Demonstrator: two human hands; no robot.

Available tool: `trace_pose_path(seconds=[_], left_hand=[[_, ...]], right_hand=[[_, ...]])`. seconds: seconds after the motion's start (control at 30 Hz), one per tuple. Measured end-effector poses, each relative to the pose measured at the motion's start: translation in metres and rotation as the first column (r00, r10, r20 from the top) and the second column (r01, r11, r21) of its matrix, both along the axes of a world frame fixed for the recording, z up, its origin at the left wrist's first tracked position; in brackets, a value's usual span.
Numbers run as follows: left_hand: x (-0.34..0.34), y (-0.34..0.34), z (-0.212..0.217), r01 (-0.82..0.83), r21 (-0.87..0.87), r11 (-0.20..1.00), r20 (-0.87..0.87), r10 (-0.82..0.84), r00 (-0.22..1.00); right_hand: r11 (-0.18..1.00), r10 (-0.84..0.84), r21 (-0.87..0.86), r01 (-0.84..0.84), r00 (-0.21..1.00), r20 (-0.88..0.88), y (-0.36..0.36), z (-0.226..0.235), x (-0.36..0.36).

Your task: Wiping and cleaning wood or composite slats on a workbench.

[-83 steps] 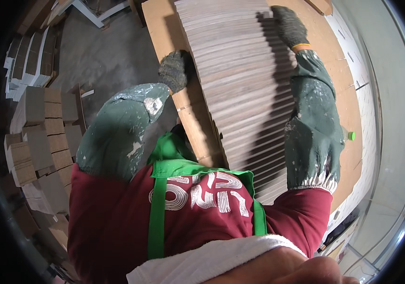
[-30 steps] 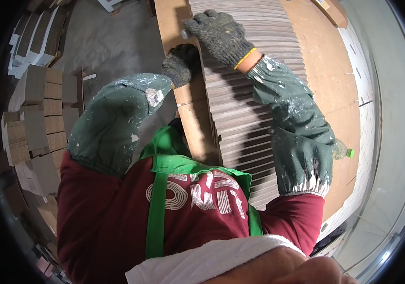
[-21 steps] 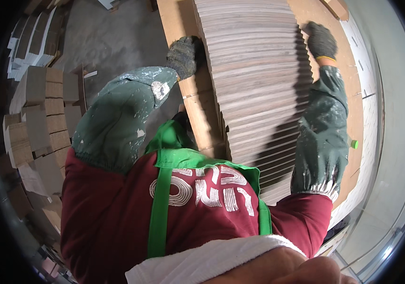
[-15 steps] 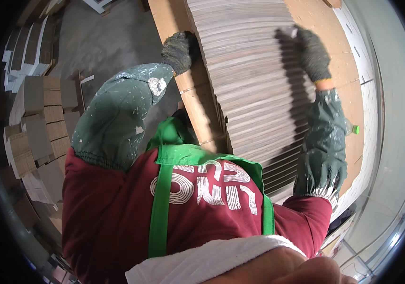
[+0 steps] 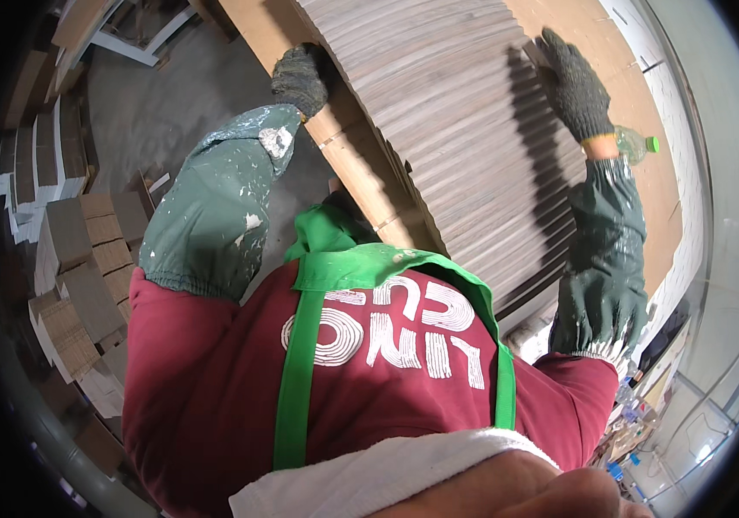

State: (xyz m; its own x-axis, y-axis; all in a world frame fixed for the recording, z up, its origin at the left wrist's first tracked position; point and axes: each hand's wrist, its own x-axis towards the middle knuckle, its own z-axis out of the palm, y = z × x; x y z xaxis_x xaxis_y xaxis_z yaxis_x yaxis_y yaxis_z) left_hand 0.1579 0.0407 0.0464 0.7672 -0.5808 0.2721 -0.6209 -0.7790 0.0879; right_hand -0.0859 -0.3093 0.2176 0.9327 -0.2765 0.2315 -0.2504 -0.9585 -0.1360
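Observation:
A tall stack of flat cardboard sheets (image 5: 447, 129) stands on edge on a brown work table (image 5: 361, 164) in front of me. My left hand (image 5: 300, 79), in a dark knit glove, grips the left end of the stack at the table's edge. My right hand (image 5: 576, 86), also gloved, presses flat against the stack's right side, fingers spread. Green paint-flecked sleeve covers are on both forearms.
A plastic bottle with a green cap (image 5: 637, 145) lies on the table just right of my right wrist. Piles of folded cardboard (image 5: 76, 268) stand on the grey floor to the left. A white frame (image 5: 141, 43) sits at the upper left.
My right hand swept from the stack's top left across to its right side and now rests there. The left hand stayed on the left end.

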Motion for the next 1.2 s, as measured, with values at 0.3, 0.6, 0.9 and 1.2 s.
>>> trace_pose_path(seconds=[0.3,0.6,0.9,1.2], left_hand=[[0.008,0.006,-0.015,-0.012,0.017,1.000,-0.047,0.012,0.999],[-0.015,0.002,0.020,-0.010,0.032,0.999,-0.073,0.012,0.997],[-0.004,0.000,-0.011,-0.002,0.003,1.000,-0.052,0.002,0.999],[0.002,0.010,-0.028,0.141,-0.013,0.990,0.368,-0.126,0.921]], right_hand=[[0.979,0.176,0.068,-0.194,0.963,0.206,0.003,-0.002,0.112],[0.972,0.211,-0.124,-0.197,0.972,0.107,-0.069,-0.042,0.176],[0.921,0.388,-0.093,-0.379,0.915,0.107,-0.038,-0.019,0.142],[0.985,0.163,-0.082,-0.150,0.967,0.197,-0.059,-0.022,0.141]])
